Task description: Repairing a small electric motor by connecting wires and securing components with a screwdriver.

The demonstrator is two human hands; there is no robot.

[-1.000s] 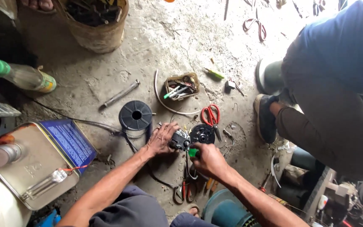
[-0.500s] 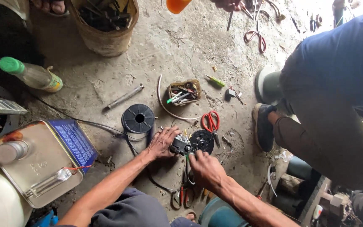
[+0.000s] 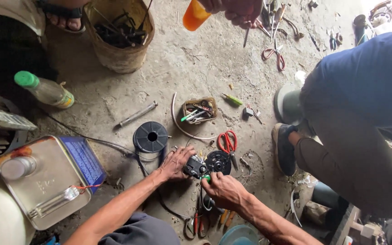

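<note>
Head view: right hand (image 3: 223, 190) hides green-handled tool (image 3: 206, 178).

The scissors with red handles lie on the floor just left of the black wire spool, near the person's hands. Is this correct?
Not quite. In the head view the red-handled scissors lie to the right of the black wire spool, not left. They are on the floor, near the left hand and right hand.
</note>
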